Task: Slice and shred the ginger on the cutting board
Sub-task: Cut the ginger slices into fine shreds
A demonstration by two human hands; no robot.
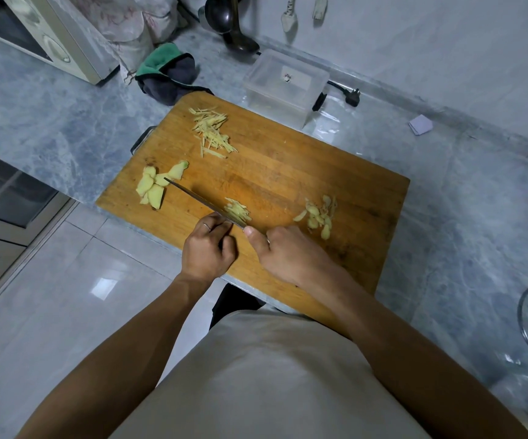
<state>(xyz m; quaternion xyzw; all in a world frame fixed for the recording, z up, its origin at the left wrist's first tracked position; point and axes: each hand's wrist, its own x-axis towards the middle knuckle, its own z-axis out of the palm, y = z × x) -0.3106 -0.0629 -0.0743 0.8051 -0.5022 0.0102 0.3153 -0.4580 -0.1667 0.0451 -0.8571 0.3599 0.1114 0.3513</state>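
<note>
Both my bare forearms reach forward and converge, the hands sitting close together but not touching. My left hand is knuckles-up with its fingers curled under, a ring on one finger. My right hand lies just beside it, thumb stretched forward and the other fingers wrapped out of sight beneath the palm.

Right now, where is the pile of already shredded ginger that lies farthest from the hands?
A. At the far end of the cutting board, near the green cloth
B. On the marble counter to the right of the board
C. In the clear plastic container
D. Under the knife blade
A: the farthest shredded ginger pile lies on the cutting board's far end, close to the green cloth and well away from the knife.
</note>
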